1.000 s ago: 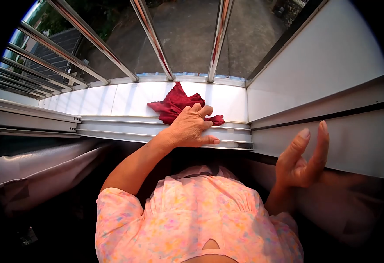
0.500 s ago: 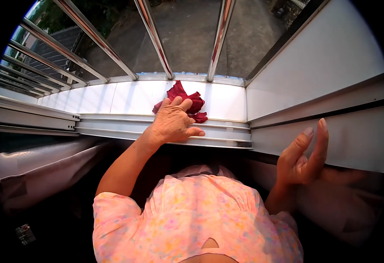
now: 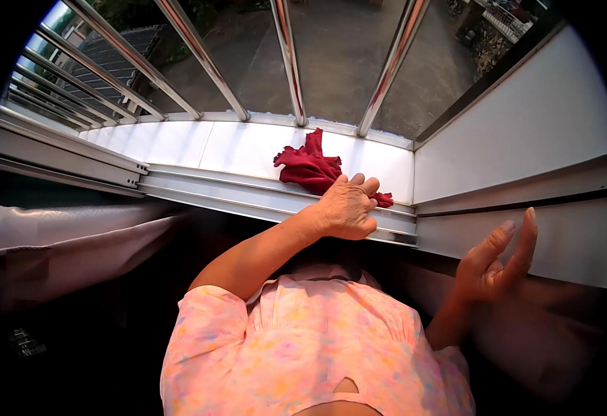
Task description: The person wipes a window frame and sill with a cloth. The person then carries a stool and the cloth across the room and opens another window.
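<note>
A dark red cloth (image 3: pixel 310 171) with ruffled edges lies bunched over the white tiled sill (image 3: pixel 237 149) and the window track (image 3: pixel 234 191). My left hand (image 3: pixel 348 208) is on its right part, fingers curled into the fabric and pressing it down at the track. One end of the cloth sticks out to the right of my knuckles. Off to the right, my right hand (image 3: pixel 494 263) is raised with nothing in it, thumb and index finger apart, close to the white window frame (image 3: pixel 525 229).
Upright metal bars (image 3: pixel 289 62) stand along the sill's outer edge, with concrete ground beyond and below. A sliding window frame (image 3: pixel 61 152) is at the left. Pale curtains (image 3: pixel 74 243) hang on both sides of me.
My left hand has moved right along the track, gathering the cloth. The cloth's left part now spreads out beyond my fingers. The view has shifted slightly; my right hand keeps its pose.
</note>
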Action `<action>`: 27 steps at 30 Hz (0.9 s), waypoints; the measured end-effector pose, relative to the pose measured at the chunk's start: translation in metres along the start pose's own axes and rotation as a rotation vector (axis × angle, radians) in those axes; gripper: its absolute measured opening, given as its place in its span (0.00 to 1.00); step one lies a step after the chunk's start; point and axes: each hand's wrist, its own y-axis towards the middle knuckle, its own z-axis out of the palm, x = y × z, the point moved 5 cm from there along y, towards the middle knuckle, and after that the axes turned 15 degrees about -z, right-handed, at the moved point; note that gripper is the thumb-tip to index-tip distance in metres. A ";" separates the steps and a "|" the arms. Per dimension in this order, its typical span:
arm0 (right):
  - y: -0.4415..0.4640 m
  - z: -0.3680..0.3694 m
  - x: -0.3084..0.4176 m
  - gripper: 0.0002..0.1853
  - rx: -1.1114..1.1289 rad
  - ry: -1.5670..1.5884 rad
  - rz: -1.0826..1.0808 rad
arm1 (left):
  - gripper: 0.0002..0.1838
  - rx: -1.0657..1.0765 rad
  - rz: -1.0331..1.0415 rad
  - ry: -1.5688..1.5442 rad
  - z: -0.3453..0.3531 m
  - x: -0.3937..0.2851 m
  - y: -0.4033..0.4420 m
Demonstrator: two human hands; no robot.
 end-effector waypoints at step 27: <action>0.006 0.002 0.005 0.12 -0.096 -0.011 -0.029 | 0.23 -0.428 -1.089 0.211 -0.097 0.270 -0.183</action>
